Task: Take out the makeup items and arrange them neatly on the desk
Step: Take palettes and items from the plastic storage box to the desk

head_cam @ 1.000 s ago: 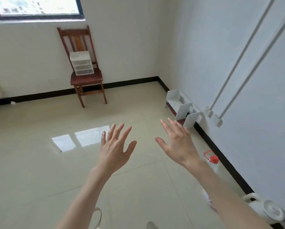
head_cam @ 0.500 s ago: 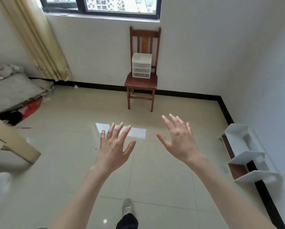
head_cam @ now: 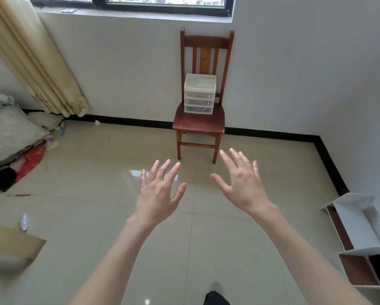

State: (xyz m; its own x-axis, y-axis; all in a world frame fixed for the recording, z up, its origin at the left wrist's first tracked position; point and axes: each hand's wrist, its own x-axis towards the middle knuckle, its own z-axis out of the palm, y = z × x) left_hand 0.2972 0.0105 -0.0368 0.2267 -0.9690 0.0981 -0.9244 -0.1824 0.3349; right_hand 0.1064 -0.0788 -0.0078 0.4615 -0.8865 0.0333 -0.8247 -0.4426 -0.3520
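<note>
Left hand and right hand raised side by side, grip released, fingers spread; far off, clear three-drawer organiser on wooden chair

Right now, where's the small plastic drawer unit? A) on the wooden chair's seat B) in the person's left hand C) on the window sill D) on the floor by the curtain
A: the drawer unit stands on the chair seat against the wall; both hands are empty.
</note>
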